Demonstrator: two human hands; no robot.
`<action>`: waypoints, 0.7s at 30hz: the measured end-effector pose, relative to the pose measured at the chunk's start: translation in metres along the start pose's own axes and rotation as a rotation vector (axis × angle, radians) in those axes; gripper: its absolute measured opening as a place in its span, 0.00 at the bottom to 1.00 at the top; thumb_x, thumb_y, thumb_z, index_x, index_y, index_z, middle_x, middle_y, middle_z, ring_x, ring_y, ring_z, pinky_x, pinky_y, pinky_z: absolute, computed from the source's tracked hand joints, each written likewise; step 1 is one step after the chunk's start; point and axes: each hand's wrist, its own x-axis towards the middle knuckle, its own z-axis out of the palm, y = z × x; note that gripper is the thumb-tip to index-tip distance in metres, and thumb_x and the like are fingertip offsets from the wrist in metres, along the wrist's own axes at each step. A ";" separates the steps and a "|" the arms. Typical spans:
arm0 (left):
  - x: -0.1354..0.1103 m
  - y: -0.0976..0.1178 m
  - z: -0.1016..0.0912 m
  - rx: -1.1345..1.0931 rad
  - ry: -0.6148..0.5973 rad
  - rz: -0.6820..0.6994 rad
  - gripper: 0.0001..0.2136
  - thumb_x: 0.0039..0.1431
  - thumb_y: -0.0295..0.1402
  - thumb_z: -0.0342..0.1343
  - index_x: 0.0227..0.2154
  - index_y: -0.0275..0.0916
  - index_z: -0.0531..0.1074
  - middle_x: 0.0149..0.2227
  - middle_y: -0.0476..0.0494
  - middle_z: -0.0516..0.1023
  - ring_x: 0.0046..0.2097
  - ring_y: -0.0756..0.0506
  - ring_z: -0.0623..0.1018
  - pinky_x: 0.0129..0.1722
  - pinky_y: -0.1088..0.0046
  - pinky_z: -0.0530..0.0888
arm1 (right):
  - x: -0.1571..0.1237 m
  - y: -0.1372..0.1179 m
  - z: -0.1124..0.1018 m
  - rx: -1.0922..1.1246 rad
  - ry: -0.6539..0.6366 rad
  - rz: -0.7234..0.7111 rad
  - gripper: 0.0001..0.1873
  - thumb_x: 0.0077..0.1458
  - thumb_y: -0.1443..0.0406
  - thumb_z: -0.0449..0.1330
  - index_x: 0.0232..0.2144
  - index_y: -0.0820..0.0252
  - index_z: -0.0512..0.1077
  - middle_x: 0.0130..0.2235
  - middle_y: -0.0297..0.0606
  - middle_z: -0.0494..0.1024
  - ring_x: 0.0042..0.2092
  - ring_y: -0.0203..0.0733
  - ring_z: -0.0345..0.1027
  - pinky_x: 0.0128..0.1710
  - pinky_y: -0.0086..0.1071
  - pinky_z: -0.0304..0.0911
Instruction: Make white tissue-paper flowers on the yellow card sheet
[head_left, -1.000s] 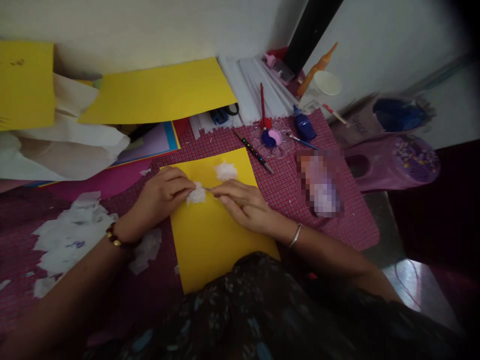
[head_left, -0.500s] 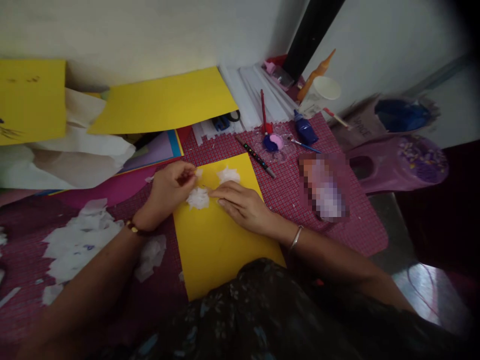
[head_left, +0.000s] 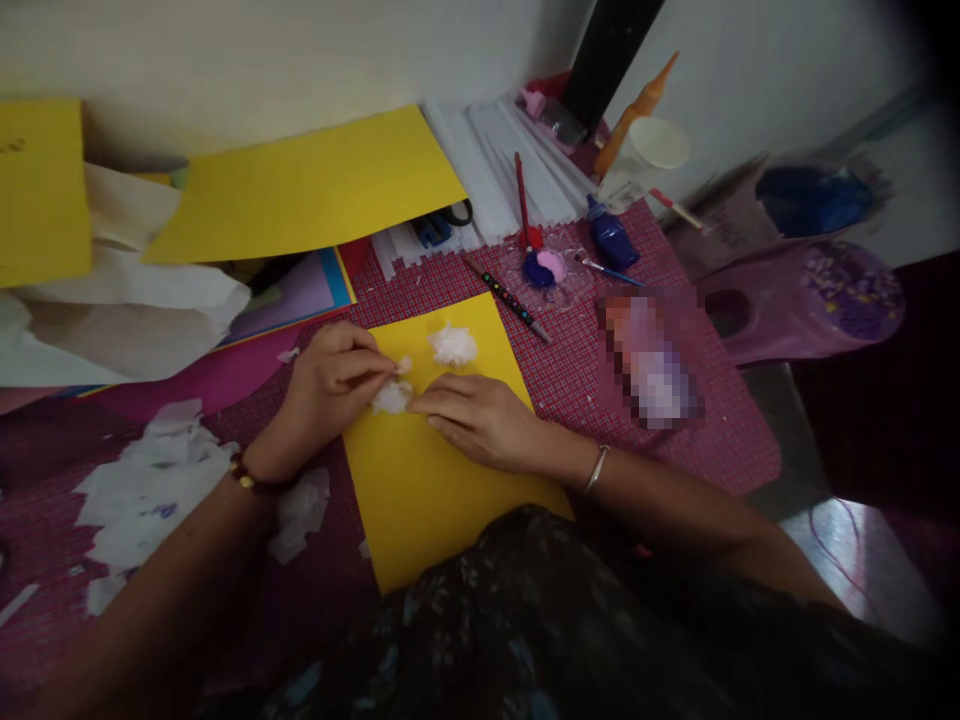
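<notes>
A yellow sheet of card [head_left: 450, 510] lies in front of me with two white crumpled paper tufts on it. My left hand [head_left: 326, 385] pinches a small scrap of thin white paper [head_left: 403, 366] between thumb and fingertips, just above the nearer paper tuft [head_left: 391, 398]. On the other side, my right hand [head_left: 484, 415] has its fingers pressed together, their tips at that tuft's right edge. Whether anything sits between them is hidden. The second paper tuft [head_left: 452, 344] rests farther up the card, beyond my right hand.
Torn white paper [head_left: 154, 480] is heaped at left. Beyond the card lie a marker [head_left: 510, 300], a paint palette [head_left: 551, 280], a paintbrush [head_left: 611, 269] and a blue paint bottle [head_left: 613, 235]. Another yellow sheet [head_left: 307, 185] covers part of the scissors [head_left: 442, 228]. A white cup [head_left: 652, 150] stands back right.
My left hand has lowered its fingertips toward the nearer tuft, and the scrap now shows in its pinch. My right fingertips have slid slightly down along the tuft's edge. The view has shifted a little.
</notes>
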 end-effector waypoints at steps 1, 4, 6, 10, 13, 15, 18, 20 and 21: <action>-0.002 0.000 -0.001 0.007 -0.046 0.010 0.09 0.69 0.38 0.59 0.34 0.47 0.83 0.37 0.43 0.82 0.41 0.41 0.80 0.43 0.60 0.77 | 0.000 0.000 0.000 0.004 -0.008 0.007 0.18 0.78 0.64 0.49 0.53 0.58 0.78 0.46 0.45 0.83 0.46 0.43 0.77 0.46 0.37 0.74; -0.007 0.002 -0.004 0.018 -0.121 0.025 0.11 0.70 0.36 0.57 0.35 0.48 0.83 0.37 0.42 0.82 0.42 0.40 0.80 0.46 0.58 0.76 | -0.001 -0.001 -0.002 0.039 -0.029 0.026 0.18 0.78 0.63 0.49 0.53 0.57 0.78 0.47 0.44 0.83 0.46 0.43 0.77 0.47 0.38 0.74; -0.009 0.003 -0.006 0.022 -0.132 0.034 0.11 0.71 0.36 0.56 0.36 0.48 0.83 0.37 0.43 0.82 0.42 0.40 0.81 0.47 0.57 0.77 | -0.001 -0.002 -0.005 0.086 -0.005 0.040 0.18 0.78 0.63 0.49 0.53 0.57 0.78 0.47 0.44 0.83 0.47 0.43 0.76 0.48 0.39 0.74; -0.009 0.004 -0.006 0.034 -0.145 0.028 0.10 0.71 0.36 0.55 0.38 0.49 0.83 0.38 0.43 0.83 0.42 0.40 0.81 0.47 0.56 0.77 | 0.003 -0.002 -0.010 0.209 0.153 0.143 0.17 0.78 0.61 0.49 0.51 0.56 0.78 0.45 0.41 0.83 0.45 0.41 0.77 0.50 0.39 0.75; -0.009 0.004 -0.005 0.040 -0.144 0.023 0.10 0.70 0.35 0.55 0.38 0.49 0.83 0.39 0.42 0.83 0.43 0.40 0.82 0.47 0.56 0.78 | 0.008 0.002 -0.008 0.297 0.190 0.228 0.17 0.77 0.58 0.50 0.48 0.57 0.78 0.43 0.40 0.82 0.43 0.39 0.77 0.49 0.37 0.75; -0.009 0.004 -0.005 0.029 -0.154 0.034 0.10 0.70 0.34 0.55 0.38 0.49 0.83 0.39 0.42 0.83 0.43 0.39 0.82 0.47 0.56 0.78 | 0.011 0.005 -0.004 0.350 0.178 0.270 0.18 0.77 0.57 0.51 0.46 0.58 0.78 0.42 0.40 0.82 0.43 0.39 0.77 0.48 0.36 0.74; -0.009 0.004 -0.004 0.008 -0.164 0.036 0.10 0.69 0.33 0.56 0.38 0.49 0.83 0.39 0.42 0.83 0.43 0.40 0.82 0.47 0.56 0.78 | 0.014 0.009 0.002 0.418 0.170 0.325 0.17 0.76 0.57 0.51 0.44 0.58 0.77 0.42 0.39 0.81 0.42 0.38 0.76 0.47 0.36 0.73; -0.009 0.005 -0.003 -0.002 -0.156 0.032 0.09 0.69 0.33 0.56 0.38 0.48 0.83 0.38 0.42 0.83 0.42 0.40 0.82 0.47 0.56 0.79 | 0.015 0.010 0.004 0.446 0.157 0.357 0.16 0.75 0.58 0.51 0.44 0.58 0.76 0.42 0.39 0.81 0.41 0.37 0.75 0.45 0.35 0.72; -0.008 0.006 -0.003 -0.007 -0.145 0.029 0.09 0.69 0.33 0.56 0.38 0.48 0.82 0.38 0.42 0.83 0.43 0.40 0.82 0.47 0.57 0.79 | 0.015 0.011 0.004 0.453 0.149 0.372 0.15 0.75 0.58 0.52 0.43 0.58 0.76 0.41 0.38 0.80 0.41 0.37 0.75 0.45 0.35 0.72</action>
